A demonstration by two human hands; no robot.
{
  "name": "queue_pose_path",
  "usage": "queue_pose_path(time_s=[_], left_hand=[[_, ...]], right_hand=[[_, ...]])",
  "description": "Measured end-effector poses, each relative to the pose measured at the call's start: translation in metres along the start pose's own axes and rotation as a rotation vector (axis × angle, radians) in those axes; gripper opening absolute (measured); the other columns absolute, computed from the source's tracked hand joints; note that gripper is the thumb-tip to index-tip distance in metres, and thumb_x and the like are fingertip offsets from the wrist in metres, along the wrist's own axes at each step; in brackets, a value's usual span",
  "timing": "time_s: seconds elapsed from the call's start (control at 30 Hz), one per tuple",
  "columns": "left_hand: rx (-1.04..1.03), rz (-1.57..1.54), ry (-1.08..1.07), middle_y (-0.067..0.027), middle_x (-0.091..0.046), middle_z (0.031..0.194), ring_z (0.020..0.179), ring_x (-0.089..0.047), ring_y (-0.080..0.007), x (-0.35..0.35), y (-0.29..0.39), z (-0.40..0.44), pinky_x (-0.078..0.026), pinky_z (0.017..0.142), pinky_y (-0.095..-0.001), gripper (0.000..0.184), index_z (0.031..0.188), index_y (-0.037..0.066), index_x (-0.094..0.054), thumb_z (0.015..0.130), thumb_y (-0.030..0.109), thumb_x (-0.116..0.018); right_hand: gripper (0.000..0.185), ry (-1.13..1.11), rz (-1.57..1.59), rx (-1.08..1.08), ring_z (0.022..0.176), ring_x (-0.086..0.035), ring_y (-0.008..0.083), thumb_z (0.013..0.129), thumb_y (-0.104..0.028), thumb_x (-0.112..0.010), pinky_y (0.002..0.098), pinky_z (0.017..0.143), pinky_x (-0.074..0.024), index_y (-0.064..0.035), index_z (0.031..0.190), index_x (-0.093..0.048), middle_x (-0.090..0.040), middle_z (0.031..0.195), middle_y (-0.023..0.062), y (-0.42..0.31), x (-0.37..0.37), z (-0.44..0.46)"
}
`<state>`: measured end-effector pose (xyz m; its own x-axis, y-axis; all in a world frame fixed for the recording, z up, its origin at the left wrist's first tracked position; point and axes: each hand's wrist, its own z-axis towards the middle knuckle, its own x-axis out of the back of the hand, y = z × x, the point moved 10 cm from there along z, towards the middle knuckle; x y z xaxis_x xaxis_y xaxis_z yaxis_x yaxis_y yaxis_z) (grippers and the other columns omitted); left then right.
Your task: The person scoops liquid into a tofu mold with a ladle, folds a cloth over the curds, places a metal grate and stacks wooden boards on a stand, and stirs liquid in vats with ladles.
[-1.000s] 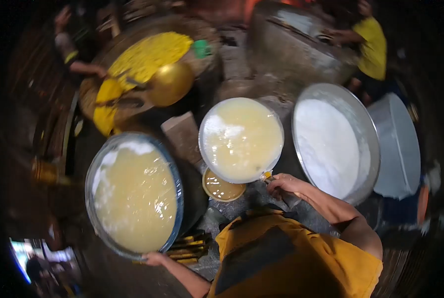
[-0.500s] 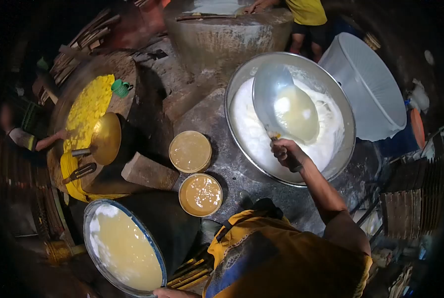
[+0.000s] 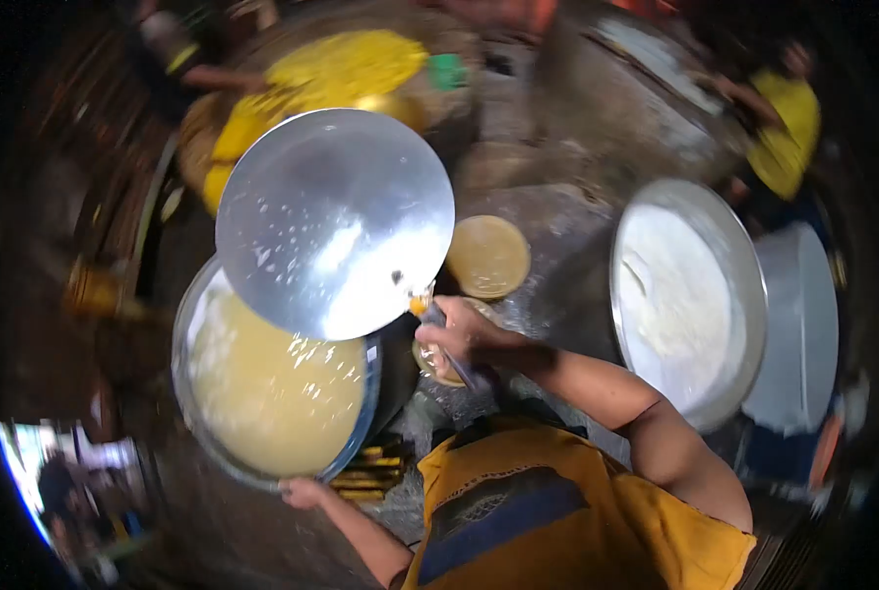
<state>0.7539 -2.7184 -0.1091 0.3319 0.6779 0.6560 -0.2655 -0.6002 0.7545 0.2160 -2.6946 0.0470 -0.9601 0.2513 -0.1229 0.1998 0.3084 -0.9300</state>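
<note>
A large round metal ladle, wide as a wok, is gripped by its handle in my right hand. Its bowl is tilted over the far part of a tub, showing a wet, shiny inner face with drops and bits of foam. Pale yellow liquid with white foam and bright splashes fills the tub. My left hand holds the tub's near rim, fingers closed on it. To the right stands a wide metal basin of white froth, apart from both hands.
Two round containers of tan liquid, the farther one plainer, stand in the middle. A grey plastic tub is right of the basin. Behind are yellow pieces, a green cup and two people, one in a yellow shirt.
My right hand has carried the ladle left from the frothy basin to above the tub, and its liquid is gone from the bowl. The view has turned left. My left hand stays at the rim.
</note>
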Motion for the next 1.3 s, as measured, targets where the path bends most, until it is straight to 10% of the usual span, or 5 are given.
queue_pose_path(time_s=[0.1,0.2,0.4,0.7,1.3], left_hand=[[-0.013,-0.152,-0.007,-0.0292,-0.060,0.096,0.084,-0.059,-0.0404,-0.006,-0.004,-0.006,-0.046,0.077,-0.0462,0.041,0.102,-0.011,-0.053,0.092,0.029,-0.048],[0.009,-0.197,-0.078,-0.0325,-0.052,0.113,0.099,-0.055,-0.0391,0.000,0.014,-0.024,-0.041,0.088,-0.0429,0.045,0.116,-0.012,-0.045,0.094,0.027,-0.044],[-0.021,-0.263,-0.204,-0.0363,-0.043,0.120,0.104,-0.050,-0.0422,0.001,0.021,-0.034,-0.039,0.092,-0.0437,0.059,0.121,-0.018,-0.036,0.095,0.035,-0.040],[0.104,-0.248,-0.172,-0.0380,-0.041,0.122,0.110,-0.047,-0.0441,-0.011,-0.002,-0.023,-0.039,0.091,-0.0470,0.073,0.127,-0.017,-0.030,0.091,0.045,-0.043],[-0.101,-0.261,-0.001,-0.0305,-0.051,0.106,0.095,-0.050,-0.0423,0.006,0.015,-0.019,-0.038,0.088,-0.0447,0.045,0.114,-0.013,-0.042,0.091,0.025,-0.044]], right_hand=[[0.027,0.108,-0.231,0.060,0.050,-0.059,0.0173,0.080,-0.009,-0.053,0.0338,0.047,-0.0494,0.0065,0.102,-0.047,-0.058,0.064,0.0131,-0.001,-0.069,0.078],[0.035,0.372,-0.786,0.283,0.076,-0.061,0.0441,0.078,-0.013,-0.053,0.0477,0.073,-0.0484,0.0088,0.104,-0.046,-0.059,0.081,0.0331,0.000,-0.112,0.141],[0.037,0.246,-0.962,0.147,0.083,-0.057,0.0502,0.075,-0.010,-0.053,0.0493,0.078,-0.0467,0.0114,0.104,-0.044,-0.058,0.084,0.0348,0.076,-0.164,0.199],[0.008,-0.396,-0.173,-0.904,0.051,-0.048,0.0143,0.086,-0.001,-0.047,0.0275,0.043,-0.0431,0.0030,0.086,-0.054,-0.049,0.062,0.0051,0.215,-0.252,0.101],[0.024,-0.424,-0.073,-0.800,0.051,-0.047,0.0146,0.080,-0.002,-0.054,0.0275,0.043,-0.0387,0.0006,0.101,-0.043,-0.048,0.065,0.0074,0.103,-0.195,-0.012]])
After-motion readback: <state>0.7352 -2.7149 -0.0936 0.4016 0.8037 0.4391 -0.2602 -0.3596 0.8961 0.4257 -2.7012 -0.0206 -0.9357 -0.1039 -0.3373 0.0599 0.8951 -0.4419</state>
